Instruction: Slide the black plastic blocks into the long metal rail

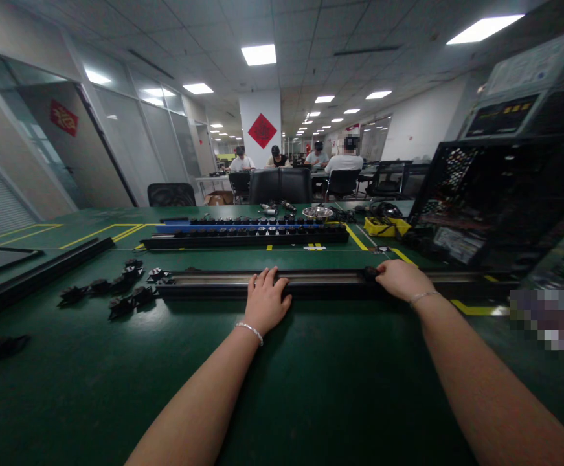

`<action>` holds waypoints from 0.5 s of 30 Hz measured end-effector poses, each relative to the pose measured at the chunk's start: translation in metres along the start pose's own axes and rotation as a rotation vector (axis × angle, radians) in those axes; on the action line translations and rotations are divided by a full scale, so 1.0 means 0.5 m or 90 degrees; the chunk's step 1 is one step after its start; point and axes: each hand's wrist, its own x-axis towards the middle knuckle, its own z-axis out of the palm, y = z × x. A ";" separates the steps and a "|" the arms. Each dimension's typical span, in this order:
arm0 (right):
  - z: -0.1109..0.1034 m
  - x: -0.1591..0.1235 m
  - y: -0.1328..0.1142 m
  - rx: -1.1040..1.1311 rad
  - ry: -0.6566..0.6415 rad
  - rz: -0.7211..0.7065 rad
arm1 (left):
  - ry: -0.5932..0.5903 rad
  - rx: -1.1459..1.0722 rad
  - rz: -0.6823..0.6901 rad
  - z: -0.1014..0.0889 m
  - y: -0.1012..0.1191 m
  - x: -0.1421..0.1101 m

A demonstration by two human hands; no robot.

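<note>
A long black rail [320, 283] lies across the green table in front of me. My left hand [265, 301] rests on the rail's near edge, its fingers curled over the top. Farther right, my right hand [401, 278] is closed on the rail, with a small black piece [370, 272] at its fingertips. Several small black clips [121, 290] lie scattered at the rail's left end. Bracelets sit on both wrists.
A second long strip [247, 236] set with round parts lies farther back, beside a blue bar. A yellow tray [386, 226] and a black mesh case [495, 200] stand at right. Black rails [43, 272] lie at left. Several people sit at a far table.
</note>
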 end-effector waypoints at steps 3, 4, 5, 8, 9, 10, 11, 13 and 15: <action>-0.001 -0.003 -0.010 0.006 -0.003 -0.018 | 0.001 0.002 0.001 0.000 0.000 0.000; -0.002 -0.004 -0.013 0.008 -0.003 -0.023 | 0.001 0.003 0.002 0.000 0.000 0.000; -0.003 -0.006 -0.017 0.012 -0.002 -0.027 | 0.001 0.003 0.003 0.000 -0.001 0.000; -0.005 -0.011 -0.026 0.035 -0.009 -0.036 | 0.002 0.002 0.004 0.002 -0.002 0.000; -0.006 -0.013 -0.030 0.043 -0.012 -0.039 | 0.003 0.003 0.004 0.003 -0.002 0.000; -0.007 -0.014 -0.033 0.050 -0.015 -0.041 | 0.004 0.003 0.005 0.004 -0.002 0.000; -0.007 -0.016 -0.036 0.055 -0.017 -0.043 | 0.006 0.004 0.006 0.004 -0.003 0.000; -0.008 -0.019 -0.042 0.060 -0.016 -0.049 | 0.007 0.004 0.007 0.004 -0.002 0.000; -0.010 -0.023 -0.048 0.064 -0.012 -0.057 | 0.004 0.001 0.005 0.003 -0.001 0.000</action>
